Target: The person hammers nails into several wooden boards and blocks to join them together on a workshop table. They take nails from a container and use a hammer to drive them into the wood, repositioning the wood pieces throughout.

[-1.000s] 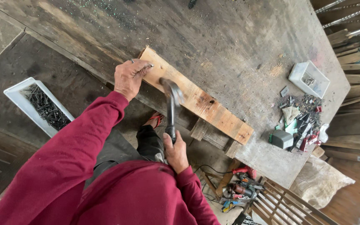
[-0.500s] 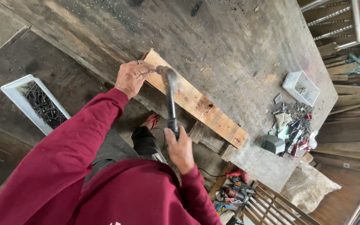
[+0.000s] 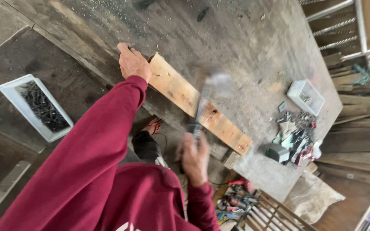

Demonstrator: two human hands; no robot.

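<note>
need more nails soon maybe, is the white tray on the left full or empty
Partly full. The white tray holds a dark heap of nails covering most of its floor, with bare white near its rim.

Worn workbench (image 3: 245, 38): plank (image 3: 193, 98), white tray (image 3: 305, 96), hardware clutter (image 3: 298, 132).

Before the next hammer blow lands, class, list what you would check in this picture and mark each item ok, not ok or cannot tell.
1. Left hand steadies the wooden board at its end: ok.
2. Right hand grips the hammer by its handle: ok.
3. Left fingers out of the hammer head's path: ok, the head is blurred further along the board.
4. A nail set in the board: cannot tell, too blurred.
5. Board flat on the workbench: ok.
6. White tray of nails beside the left arm: ok.
</note>
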